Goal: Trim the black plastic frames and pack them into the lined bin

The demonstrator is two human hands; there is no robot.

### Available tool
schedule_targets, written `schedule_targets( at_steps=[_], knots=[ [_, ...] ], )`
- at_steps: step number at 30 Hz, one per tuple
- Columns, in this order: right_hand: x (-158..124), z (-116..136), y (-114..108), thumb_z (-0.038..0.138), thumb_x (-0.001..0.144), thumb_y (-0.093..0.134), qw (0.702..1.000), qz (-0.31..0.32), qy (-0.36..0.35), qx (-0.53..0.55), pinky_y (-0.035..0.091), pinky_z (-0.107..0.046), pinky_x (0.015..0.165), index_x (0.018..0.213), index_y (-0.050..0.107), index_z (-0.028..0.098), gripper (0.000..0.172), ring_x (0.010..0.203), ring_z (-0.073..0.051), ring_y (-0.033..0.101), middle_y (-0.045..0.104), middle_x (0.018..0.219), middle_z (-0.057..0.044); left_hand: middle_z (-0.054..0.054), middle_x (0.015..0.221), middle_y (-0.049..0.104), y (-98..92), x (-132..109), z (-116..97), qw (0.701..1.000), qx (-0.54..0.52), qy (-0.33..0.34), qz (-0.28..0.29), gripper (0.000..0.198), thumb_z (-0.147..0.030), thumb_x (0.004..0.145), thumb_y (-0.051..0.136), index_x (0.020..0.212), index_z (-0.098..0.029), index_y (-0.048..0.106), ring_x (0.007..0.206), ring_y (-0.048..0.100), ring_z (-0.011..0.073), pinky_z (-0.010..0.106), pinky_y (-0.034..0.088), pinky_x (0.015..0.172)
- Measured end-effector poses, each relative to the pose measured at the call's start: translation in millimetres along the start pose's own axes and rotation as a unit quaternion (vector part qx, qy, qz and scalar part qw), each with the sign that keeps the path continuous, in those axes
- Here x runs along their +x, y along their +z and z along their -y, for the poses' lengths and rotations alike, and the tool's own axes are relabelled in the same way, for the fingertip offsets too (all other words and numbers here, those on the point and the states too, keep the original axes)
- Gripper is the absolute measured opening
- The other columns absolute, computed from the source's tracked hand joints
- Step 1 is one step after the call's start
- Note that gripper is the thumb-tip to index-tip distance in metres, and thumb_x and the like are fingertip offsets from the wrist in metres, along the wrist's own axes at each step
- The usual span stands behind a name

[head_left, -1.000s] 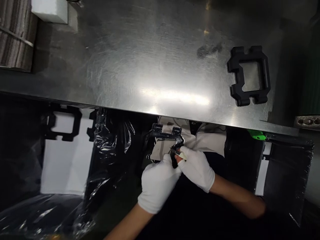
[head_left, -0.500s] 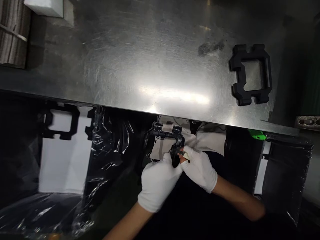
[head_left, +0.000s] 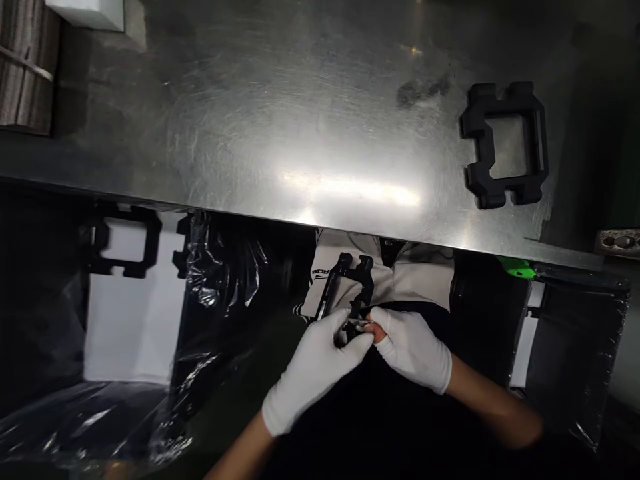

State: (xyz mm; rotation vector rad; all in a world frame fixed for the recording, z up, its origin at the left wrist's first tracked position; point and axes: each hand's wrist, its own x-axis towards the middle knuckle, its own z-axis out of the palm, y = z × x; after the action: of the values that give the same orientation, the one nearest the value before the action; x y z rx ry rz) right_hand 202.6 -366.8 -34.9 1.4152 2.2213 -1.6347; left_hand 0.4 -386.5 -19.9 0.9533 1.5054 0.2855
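Observation:
My left hand (head_left: 313, 367), in a white glove, grips a black plastic frame (head_left: 366, 272) near its lower end, over my lap and below the table's front edge. The frame is tilted, seen partly edge-on, and its lower end is partly hidden by the fingers. Close beside it, my right hand (head_left: 415, 348) pinches a small metal blade (head_left: 358, 323) between thumb and finger, with bare fingertips out of the white glove. The blade lies against or just over the frame; contact cannot be told. Its handle is hidden in the hand.
A similar black frame (head_left: 536, 147) lies on the metal table (head_left: 280, 113) at the right. At the left, plastic-lined containers hold more black frames (head_left: 153, 240) and a white sheet (head_left: 131, 327). Bundled cardboard (head_left: 27, 73) sits at the far left. A green object (head_left: 517, 267) is at the right edge.
My left hand has turned the frame from a flatter, wider view to a tilted, narrower one. Both hands have moved slightly lower, and the blade now points more sideways.

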Motion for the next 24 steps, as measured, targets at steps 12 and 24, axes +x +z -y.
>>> schedule_targets(
  at_steps=[12, 24],
  knots=[
    [3, 9, -5, 0.039, 0.116, 0.045, 0.998, 0.029, 0.03, -0.043, 0.038, -0.027, 0.063, 0.104, 0.062, 0.023, 0.027, 0.074, -0.015, 0.07, 0.076, 0.092, 0.0, -0.002, 0.068, 0.061, 5.8, 4, 2, 0.996, -0.082, -0.002, 0.024, 0.026, -0.045, 0.084, 0.066, 0.084, -0.019, 0.071, 0.059, 0.049, 0.0139, 0.027, 0.044, 0.056],
    [4, 13, 7, 0.036, 0.117, 0.043, 0.996, -0.013, 0.085, -0.033, 0.04, -0.027, 0.066, 0.104, 0.061, 0.023, 0.026, 0.076, -0.017, 0.073, 0.077, 0.093, -0.001, 0.0, 0.072, 0.063, 10.0, 6, 6, 0.997, -0.074, -0.008, -0.002, 0.033, -0.05, 0.086, 0.065, 0.082, -0.018, 0.069, 0.066, 0.053, 0.0159, 0.029, 0.046, 0.062]
  ],
)
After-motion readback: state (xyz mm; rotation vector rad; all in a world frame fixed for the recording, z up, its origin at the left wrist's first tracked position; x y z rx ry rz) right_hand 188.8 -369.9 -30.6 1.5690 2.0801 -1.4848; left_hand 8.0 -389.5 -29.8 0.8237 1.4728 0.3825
